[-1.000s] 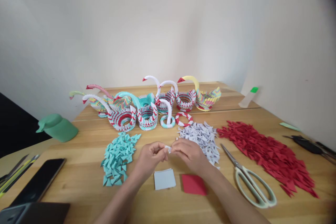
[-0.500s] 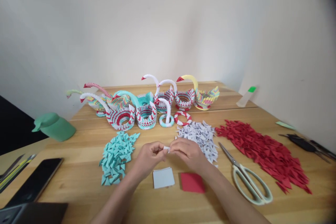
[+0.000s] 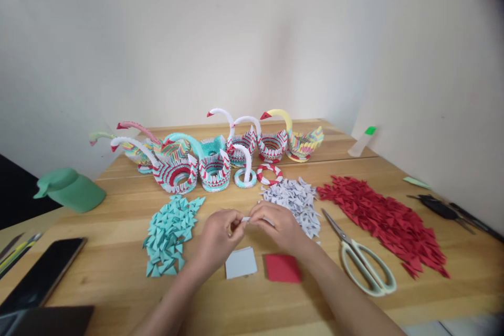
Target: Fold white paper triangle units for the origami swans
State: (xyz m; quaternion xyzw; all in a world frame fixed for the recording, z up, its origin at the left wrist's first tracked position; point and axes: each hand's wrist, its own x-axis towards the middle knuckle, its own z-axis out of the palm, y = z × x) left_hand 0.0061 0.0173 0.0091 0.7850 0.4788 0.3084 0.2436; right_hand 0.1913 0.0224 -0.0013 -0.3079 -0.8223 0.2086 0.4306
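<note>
A small white paper piece (image 3: pixel 245 219) is pinched between my two hands above the middle of the table. My left hand (image 3: pixel 222 233) grips its left end with thumb and fingers. Its other end is in the closed fingers of my right hand (image 3: pixel 275 224), which partly hide it. Just below the hands lie a stack of white paper sheets (image 3: pixel 241 263) and a stack of red paper sheets (image 3: pixel 282 268). Folded white pieces (image 3: pixel 297 197) are heaped behind my right hand, and folded teal pieces (image 3: pixel 170 236) lie left of my left hand.
Several paper swans (image 3: pixel 214 168) stand at the back, beside a red and white ring (image 3: pixel 270 174). Red folded pieces (image 3: pixel 388 220) and scissors (image 3: pixel 364 262) lie right. Left are a green cap-like object (image 3: pixel 71 189) and a phone (image 3: pixel 43 273).
The whole view has shifted slightly, so the table's things appear a little further left. Both hands keep hold of the small white paper, now seen more edge-on.
</note>
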